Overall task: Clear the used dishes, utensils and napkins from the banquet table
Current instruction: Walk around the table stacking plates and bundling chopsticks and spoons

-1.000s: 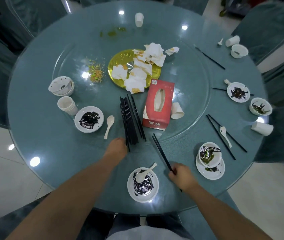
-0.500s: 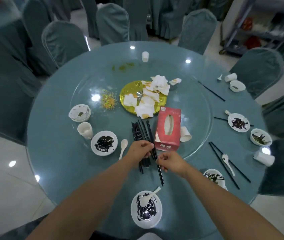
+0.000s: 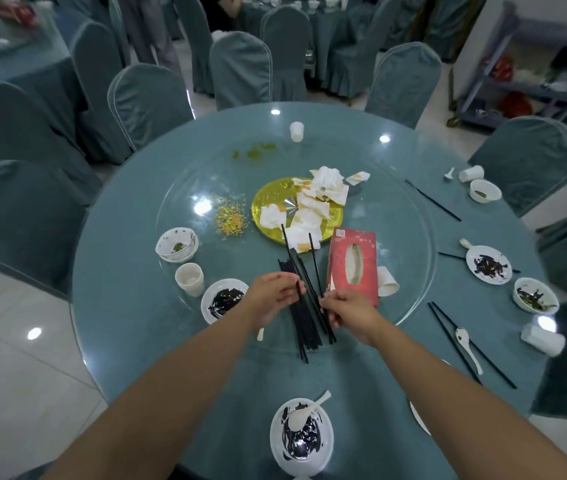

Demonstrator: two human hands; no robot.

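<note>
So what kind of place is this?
Most likely a banquet hall: a big round table with a glass turntable, covered chairs all round, and another laid table behind.

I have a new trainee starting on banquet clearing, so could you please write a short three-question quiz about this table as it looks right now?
1. True or false: the red tissue box lies to the right of the black chopsticks.
2. What lies on the gold plate? A) spoons B) crumpled napkins C) cups
3. Fill in: the left hand and the right hand are both holding ____.

Key
1. True.
2. B.
3. The black chopsticks, gathered in a bundle on the glass turntable.
</note>
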